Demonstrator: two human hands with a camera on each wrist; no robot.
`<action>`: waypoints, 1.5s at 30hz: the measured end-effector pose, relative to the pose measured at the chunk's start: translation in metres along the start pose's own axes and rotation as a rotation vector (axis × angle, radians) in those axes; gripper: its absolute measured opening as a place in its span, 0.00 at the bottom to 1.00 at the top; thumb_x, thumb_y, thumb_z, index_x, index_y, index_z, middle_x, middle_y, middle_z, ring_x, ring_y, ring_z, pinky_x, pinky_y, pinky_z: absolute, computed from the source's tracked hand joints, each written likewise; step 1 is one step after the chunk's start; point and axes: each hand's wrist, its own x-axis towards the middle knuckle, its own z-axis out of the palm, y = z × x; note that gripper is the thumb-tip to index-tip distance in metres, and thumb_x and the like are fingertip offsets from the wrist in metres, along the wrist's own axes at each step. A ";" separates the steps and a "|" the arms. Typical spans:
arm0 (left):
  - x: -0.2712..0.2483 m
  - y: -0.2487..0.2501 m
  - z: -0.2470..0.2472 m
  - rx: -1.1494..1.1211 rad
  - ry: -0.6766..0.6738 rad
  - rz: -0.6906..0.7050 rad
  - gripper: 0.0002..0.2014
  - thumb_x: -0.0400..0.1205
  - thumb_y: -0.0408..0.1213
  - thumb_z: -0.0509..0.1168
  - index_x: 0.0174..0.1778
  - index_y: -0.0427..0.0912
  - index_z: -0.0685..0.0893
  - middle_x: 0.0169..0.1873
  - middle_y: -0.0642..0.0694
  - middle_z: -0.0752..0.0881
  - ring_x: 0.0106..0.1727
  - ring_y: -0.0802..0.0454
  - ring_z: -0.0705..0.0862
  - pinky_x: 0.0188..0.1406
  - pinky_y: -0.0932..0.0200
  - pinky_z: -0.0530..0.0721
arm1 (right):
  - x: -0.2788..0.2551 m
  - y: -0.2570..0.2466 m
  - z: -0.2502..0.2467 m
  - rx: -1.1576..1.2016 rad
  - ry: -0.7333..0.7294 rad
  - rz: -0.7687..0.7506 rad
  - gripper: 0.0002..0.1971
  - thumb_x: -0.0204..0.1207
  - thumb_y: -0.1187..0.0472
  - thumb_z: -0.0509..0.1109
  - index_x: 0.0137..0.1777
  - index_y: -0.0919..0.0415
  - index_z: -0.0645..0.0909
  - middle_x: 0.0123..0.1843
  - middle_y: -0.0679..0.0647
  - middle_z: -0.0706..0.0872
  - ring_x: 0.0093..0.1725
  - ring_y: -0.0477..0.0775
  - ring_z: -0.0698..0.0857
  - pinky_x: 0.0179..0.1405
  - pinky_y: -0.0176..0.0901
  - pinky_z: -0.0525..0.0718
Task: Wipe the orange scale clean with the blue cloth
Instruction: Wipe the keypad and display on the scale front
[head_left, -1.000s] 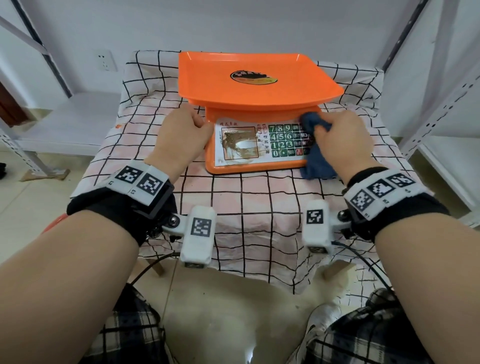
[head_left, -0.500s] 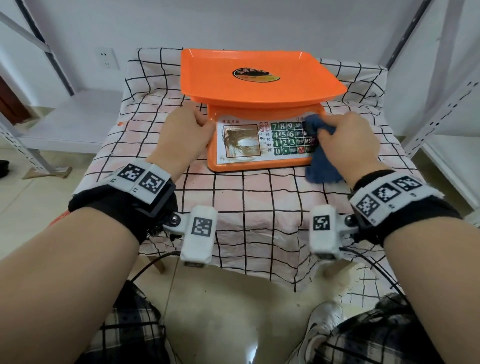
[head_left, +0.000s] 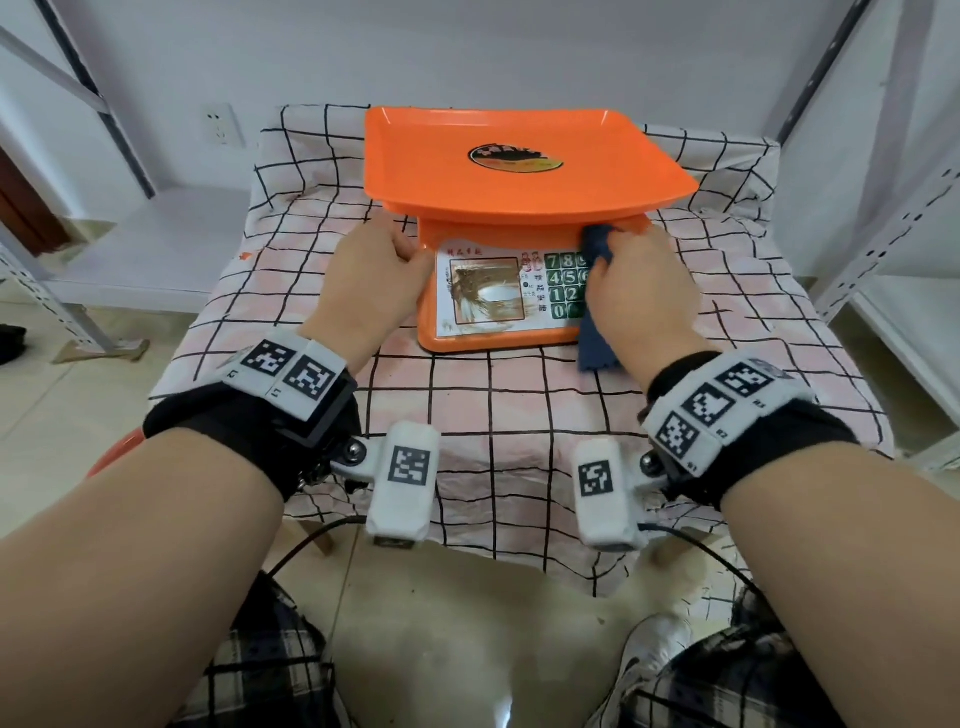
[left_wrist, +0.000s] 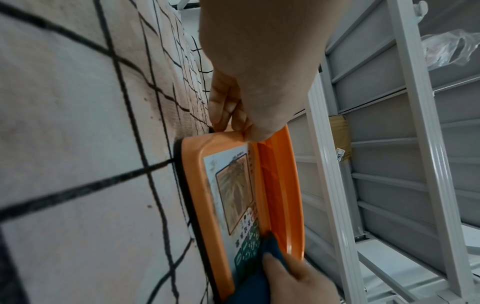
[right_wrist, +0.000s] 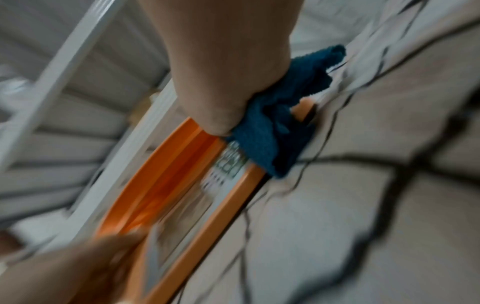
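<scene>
Your right hand (head_left: 641, 291) has carried the blue cloth (head_left: 597, 244) inward across the keypad (head_left: 566, 286), so more of the green keys are covered than half a second ago, while the orange scale (head_left: 519, 156) has stayed where it was on the checked tablecloth (head_left: 493, 415). The cloth is bunched in your curled right fingers, pressed against the upper right of the sloping front panel, with a loose tail hanging past the scale's lower right corner onto the tablecloth. It looks soft and limp, so keep it wadded to get pressure through it. Your left hand (head_left: 374, 280) braces the scale's left side, fingers curled round the edge of the body just under the pan. Judging by its thin plastic shell, the scale is probably light and could skid on the fabric, so hold on to that side. The pan overhangs the panel; work beneath it without levering it up. A brown smear on the display (head_left: 488, 291) remains untouched. White metal shelving (head_left: 883, 208) stands close on the right, and a wall socket (head_left: 221, 124) sits behind.
</scene>
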 end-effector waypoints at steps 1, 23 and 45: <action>0.000 0.000 0.000 -0.001 0.002 0.001 0.09 0.79 0.38 0.63 0.42 0.35 0.80 0.37 0.39 0.86 0.42 0.42 0.85 0.46 0.41 0.83 | -0.004 -0.011 0.002 0.011 -0.035 -0.057 0.09 0.79 0.63 0.59 0.52 0.57 0.81 0.54 0.58 0.74 0.44 0.60 0.78 0.39 0.46 0.69; -0.007 -0.010 -0.012 -0.092 -0.133 0.062 0.05 0.82 0.37 0.64 0.40 0.46 0.77 0.31 0.51 0.85 0.35 0.57 0.85 0.42 0.58 0.84 | -0.008 -0.043 0.013 -0.041 -0.119 -0.182 0.12 0.80 0.61 0.59 0.59 0.57 0.82 0.50 0.56 0.72 0.45 0.61 0.79 0.37 0.47 0.70; -0.004 -0.015 -0.013 -0.016 -0.138 0.096 0.05 0.81 0.36 0.62 0.43 0.42 0.82 0.34 0.50 0.86 0.35 0.57 0.85 0.38 0.63 0.80 | -0.003 -0.026 -0.003 -0.177 -0.174 -0.279 0.17 0.82 0.61 0.58 0.66 0.48 0.80 0.52 0.55 0.73 0.54 0.60 0.77 0.39 0.46 0.66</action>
